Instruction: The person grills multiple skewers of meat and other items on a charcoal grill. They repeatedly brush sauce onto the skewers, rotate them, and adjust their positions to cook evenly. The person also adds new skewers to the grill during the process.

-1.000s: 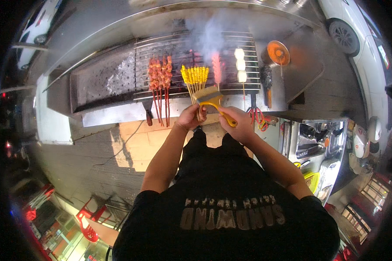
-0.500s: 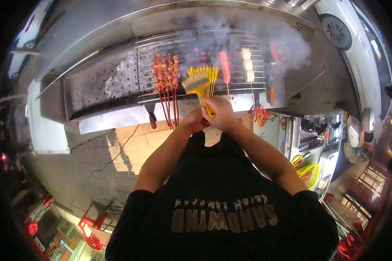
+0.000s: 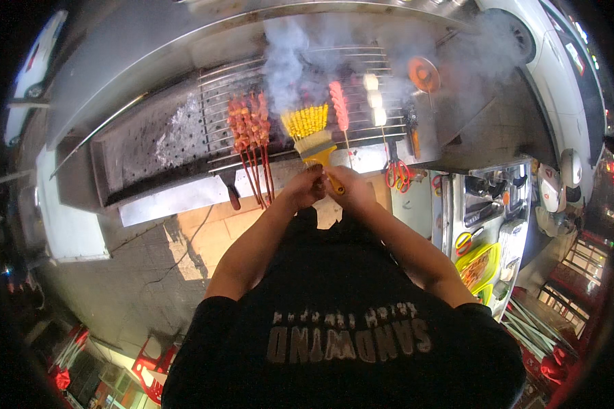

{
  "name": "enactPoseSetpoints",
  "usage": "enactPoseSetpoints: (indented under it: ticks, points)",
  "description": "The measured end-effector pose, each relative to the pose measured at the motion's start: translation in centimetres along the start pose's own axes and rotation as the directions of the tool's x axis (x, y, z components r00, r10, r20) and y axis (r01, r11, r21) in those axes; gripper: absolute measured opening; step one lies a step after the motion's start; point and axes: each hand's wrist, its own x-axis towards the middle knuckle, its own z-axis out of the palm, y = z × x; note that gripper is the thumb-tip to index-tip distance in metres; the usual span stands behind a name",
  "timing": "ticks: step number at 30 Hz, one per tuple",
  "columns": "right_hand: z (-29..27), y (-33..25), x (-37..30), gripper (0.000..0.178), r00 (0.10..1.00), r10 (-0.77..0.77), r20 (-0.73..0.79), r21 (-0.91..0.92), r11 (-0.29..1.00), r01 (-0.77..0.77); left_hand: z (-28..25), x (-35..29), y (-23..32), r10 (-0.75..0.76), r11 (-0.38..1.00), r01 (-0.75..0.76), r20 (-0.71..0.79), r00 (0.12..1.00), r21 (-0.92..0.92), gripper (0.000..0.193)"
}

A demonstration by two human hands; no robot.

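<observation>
We stand at a smoking charcoal grill point(image 3: 184, 136) outdoors, over paving. Our right hand point(image 3: 351, 191) grips a yellow-handled basting brush point(image 3: 317, 146) over yellow skewers point(image 3: 307, 120); our left hand point(image 3: 305, 187) clenches their sticks. Red meat skewers point(image 3: 250, 126) lie beside. A steel tray point(image 3: 484, 204) holds utensils.

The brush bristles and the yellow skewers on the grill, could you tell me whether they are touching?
Touching. The head view shows the brush, held in the right hand, with its bristles overlapping the near ends of the yellow skewers.
</observation>
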Motion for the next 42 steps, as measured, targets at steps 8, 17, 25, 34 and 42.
enactPoseSetpoints:
  ticks: [8,17,25,34,42]
  points:
    - [-1.1,-0.2,2.0,0.03,0.988,-0.128,-0.085,0.056,0.99,0.133,0.4,-1.5,1.4,0.026,0.993,-0.032,0.056,0.998,0.116,0.016]
    - [-9.3,2.2,1.4,0.023,0.97,0.163,-0.179,0.336,0.937,-0.096,1.0,-7.4,-1.5,0.117,0.45,0.167,-0.243,0.963,0.877,0.036]
    - [-9.7,5.6,9.9,0.023,0.989,-0.054,-0.134,0.322,0.942,0.095,8.7,1.0,-1.3,0.613,-0.043,-0.272,0.24,0.753,0.961,0.015]
    - [-11.7,9.7,2.1,0.023,0.981,-0.182,0.074,0.258,0.953,0.158,11.8,1.5,-3.1,0.446,0.833,-0.326,-0.193,0.874,0.447,0.018]
    - [-12.6,9.3,12.5,0.022,0.98,-0.201,-0.01,0.269,0.943,0.196,12.2,1.4,-3.6,0.663,0.598,-0.303,-0.245,0.708,0.742,0.019]
